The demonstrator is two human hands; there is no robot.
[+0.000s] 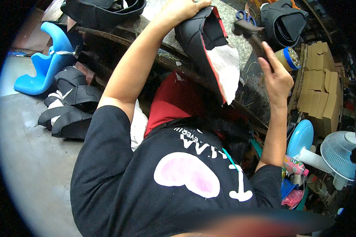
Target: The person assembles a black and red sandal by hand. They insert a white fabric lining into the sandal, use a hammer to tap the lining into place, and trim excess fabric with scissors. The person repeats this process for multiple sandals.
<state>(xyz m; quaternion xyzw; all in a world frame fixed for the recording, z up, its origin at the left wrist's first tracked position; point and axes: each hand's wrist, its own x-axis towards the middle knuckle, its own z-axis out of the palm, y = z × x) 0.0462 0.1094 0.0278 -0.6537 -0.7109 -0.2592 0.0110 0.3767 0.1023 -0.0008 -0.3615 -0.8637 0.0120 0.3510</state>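
Observation:
My left hand (184,8), partly cut off by the top edge, grips the upper end of a black shoe upper (194,33). Red edging runs along it, and a white lining (223,65) hangs open toward my lap. In my right hand (279,81) is a hammer (255,41), held by its dark handle with the index finger stretched along it. The hammer's head is raised to the right of the shoe upper, apart from it. Close to the hammer head lie blue-handled scissors (245,16) on the grey work surface (235,35).
A jar with a blue rim (290,58) stands by my right hand. Other black uppers (283,21) sit at the far right, far left and on the floor (31,158). A blue plastic seat (47,59) is left; cardboard boxes (320,85) and a fan (338,154) are right.

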